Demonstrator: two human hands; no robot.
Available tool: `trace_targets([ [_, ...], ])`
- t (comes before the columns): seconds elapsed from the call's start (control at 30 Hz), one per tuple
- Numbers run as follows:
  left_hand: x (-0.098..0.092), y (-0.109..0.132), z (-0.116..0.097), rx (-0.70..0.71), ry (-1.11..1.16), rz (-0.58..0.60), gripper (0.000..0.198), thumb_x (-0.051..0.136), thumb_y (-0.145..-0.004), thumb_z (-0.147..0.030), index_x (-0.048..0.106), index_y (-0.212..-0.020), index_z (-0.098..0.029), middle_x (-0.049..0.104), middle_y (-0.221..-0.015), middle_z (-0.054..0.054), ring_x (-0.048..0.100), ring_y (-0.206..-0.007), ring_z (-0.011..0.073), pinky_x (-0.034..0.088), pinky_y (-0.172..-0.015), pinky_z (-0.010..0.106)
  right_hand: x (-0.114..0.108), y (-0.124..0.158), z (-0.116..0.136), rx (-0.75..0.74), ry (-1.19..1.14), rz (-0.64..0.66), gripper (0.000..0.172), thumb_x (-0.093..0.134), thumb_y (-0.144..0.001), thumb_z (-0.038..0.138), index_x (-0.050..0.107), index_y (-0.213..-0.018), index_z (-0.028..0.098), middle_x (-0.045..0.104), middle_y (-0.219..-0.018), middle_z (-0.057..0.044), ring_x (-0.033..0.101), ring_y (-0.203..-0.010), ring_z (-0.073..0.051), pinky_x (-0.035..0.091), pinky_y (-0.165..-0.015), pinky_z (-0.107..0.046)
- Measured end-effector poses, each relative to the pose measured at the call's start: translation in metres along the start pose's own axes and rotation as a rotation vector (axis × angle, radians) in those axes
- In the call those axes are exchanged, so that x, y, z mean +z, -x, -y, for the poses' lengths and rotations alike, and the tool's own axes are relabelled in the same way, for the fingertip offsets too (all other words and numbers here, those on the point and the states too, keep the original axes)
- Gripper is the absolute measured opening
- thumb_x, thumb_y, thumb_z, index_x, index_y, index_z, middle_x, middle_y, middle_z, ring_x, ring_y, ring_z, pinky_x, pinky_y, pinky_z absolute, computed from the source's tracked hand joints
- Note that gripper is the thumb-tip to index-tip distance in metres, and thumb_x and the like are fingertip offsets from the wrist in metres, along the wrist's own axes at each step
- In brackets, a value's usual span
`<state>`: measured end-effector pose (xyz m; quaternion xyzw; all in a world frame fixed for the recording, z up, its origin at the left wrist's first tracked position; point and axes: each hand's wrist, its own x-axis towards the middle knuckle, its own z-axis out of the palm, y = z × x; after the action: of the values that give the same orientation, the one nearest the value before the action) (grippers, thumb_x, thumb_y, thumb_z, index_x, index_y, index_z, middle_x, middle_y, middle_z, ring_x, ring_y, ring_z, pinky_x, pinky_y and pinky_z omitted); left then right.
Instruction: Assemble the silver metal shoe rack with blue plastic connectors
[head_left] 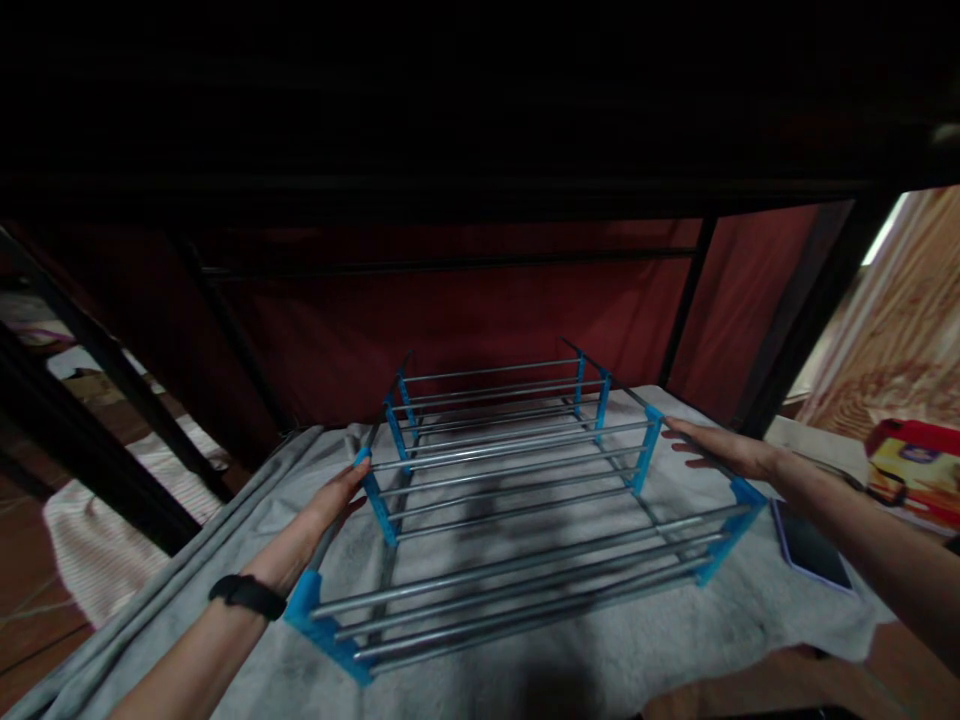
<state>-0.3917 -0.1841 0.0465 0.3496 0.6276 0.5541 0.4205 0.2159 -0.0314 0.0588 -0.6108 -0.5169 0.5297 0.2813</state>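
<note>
A rack of grey metal tubes with blue plastic connectors (643,450) lies across a grey cloth. My left hand (337,500), with a black band on the wrist, is closed around the rack's left side tube by a blue connector. On the opposite side, my right hand (712,448) rests against the right side tube just beyond another blue connector, its fingers apart and pointing inward. Several tubes run crosswise between the two sides, and blue end pieces stand at the near corners.
The grey blanket (480,670) spreads under the rack. A phone (810,548) lies right of it, near a red and yellow box (915,470). Dark frame posts (694,290) and a red cloth (465,320) stand behind. A striped cloth (105,540) is at left.
</note>
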Motion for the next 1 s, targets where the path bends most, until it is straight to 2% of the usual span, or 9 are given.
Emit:
trace_targets([
  [0.07, -0.002, 0.009, -0.003, -0.044, 0.028, -0.001, 0.037, 0.063, -0.084, -0.050, 0.070, -0.112, -0.027, 0.068, -0.126, 0.008, 0.053, -0.129, 0.0303, 0.043, -0.108, 0.049, -0.005, 0.006, -0.001, -0.024, -0.033, -0.004, 0.055, 0.048, -0.095, 0.058, 0.048, -0.142, 0.029, 0.046, -0.148, -0.009, 0.041, -0.137, -0.025, 0.036, -0.110, -0.040],
  [0.13, -0.007, 0.022, -0.005, -0.098, 0.056, -0.061, 0.036, 0.059, -0.087, -0.050, 0.070, -0.110, -0.024, 0.067, -0.127, 0.010, 0.054, -0.129, 0.0293, 0.047, -0.104, 0.045, -0.011, 0.014, -0.006, -0.045, -0.116, -0.009, 0.050, 0.047, -0.097, 0.054, 0.050, -0.139, 0.028, 0.051, -0.145, -0.010, 0.045, -0.134, -0.023, 0.038, -0.109, -0.036],
  [0.27, -0.016, 0.066, -0.001, -0.191, 0.134, -0.117, 0.036, 0.057, -0.091, -0.045, 0.067, -0.111, -0.018, 0.070, -0.119, 0.015, 0.064, -0.116, 0.0268, 0.056, -0.090, 0.037, -0.023, 0.033, -0.033, 0.061, -0.310, -0.080, 0.042, 0.049, -0.097, 0.045, 0.053, -0.133, 0.023, 0.058, -0.136, -0.014, 0.065, -0.106, -0.024, 0.054, -0.087, -0.031],
  [0.33, -0.016, 0.093, 0.004, -0.213, 0.202, -0.103, 0.037, 0.056, -0.091, -0.043, 0.065, -0.115, -0.016, 0.072, -0.113, 0.014, 0.068, -0.105, 0.0252, 0.057, -0.086, 0.035, -0.023, 0.043, -0.051, 0.111, -0.396, -0.099, 0.038, 0.050, -0.096, 0.044, 0.058, -0.125, 0.021, 0.061, -0.131, -0.016, 0.068, -0.094, -0.025, 0.057, -0.079, -0.032],
  [0.47, -0.009, 0.131, 0.017, -0.188, 0.276, -0.046, 0.048, 0.050, -0.092, -0.049, 0.064, -0.118, -0.012, 0.075, -0.100, 0.015, 0.071, -0.089, 0.0247, 0.058, -0.076, 0.034, -0.012, 0.058, -0.079, 0.099, -0.524, -0.086, 0.040, 0.049, -0.094, 0.050, 0.065, -0.117, 0.021, 0.068, -0.117, -0.015, 0.069, -0.092, -0.028, 0.059, -0.076, -0.034],
  [0.57, -0.001, 0.138, 0.023, -0.122, 0.254, -0.042, 0.053, 0.050, -0.089, -0.055, 0.067, -0.111, -0.010, 0.074, -0.086, 0.012, 0.069, -0.074, 0.0227, 0.055, -0.064, 0.031, -0.001, 0.061, -0.087, 0.074, -0.589, -0.110, 0.042, 0.050, -0.094, 0.051, 0.071, -0.108, 0.018, 0.069, -0.090, -0.014, 0.067, -0.077, -0.023, 0.057, -0.065, -0.028],
  [0.67, 0.004, 0.137, 0.023, -0.057, 0.253, -0.046, 0.051, 0.054, -0.086, -0.056, 0.069, -0.100, -0.009, 0.070, -0.073, 0.009, 0.062, -0.061, 0.0182, 0.050, -0.056, 0.027, 0.006, 0.058, -0.088, 0.014, -0.670, -0.186, 0.035, 0.054, -0.093, 0.045, 0.075, -0.093, 0.016, 0.060, -0.071, -0.009, 0.059, -0.061, -0.016, 0.052, -0.055, -0.021],
  [0.9, 0.008, 0.135, 0.020, 0.048, 0.171, -0.001, 0.043, 0.052, -0.087, -0.053, 0.067, -0.085, -0.013, 0.052, -0.048, -0.002, 0.038, -0.039, 0.0096, 0.033, -0.042, 0.023, 0.008, 0.054, -0.092, -0.077, -0.617, -0.303, 0.032, 0.058, -0.089, 0.041, 0.074, -0.079, 0.015, 0.052, -0.067, -0.010, 0.053, -0.056, -0.015, 0.050, -0.047, -0.021],
  [1.0, 0.008, 0.134, 0.021, 0.061, 0.164, 0.002, 0.042, 0.051, -0.087, -0.052, 0.065, -0.080, -0.014, 0.042, -0.041, -0.005, 0.030, -0.036, 0.0088, 0.031, -0.042, 0.023, 0.013, 0.053, -0.092, -0.129, -0.620, -0.356, 0.027, 0.058, -0.086, 0.035, 0.070, -0.070, 0.015, 0.051, -0.067, -0.010, 0.048, -0.051, -0.013, 0.043, -0.037, -0.019],
])
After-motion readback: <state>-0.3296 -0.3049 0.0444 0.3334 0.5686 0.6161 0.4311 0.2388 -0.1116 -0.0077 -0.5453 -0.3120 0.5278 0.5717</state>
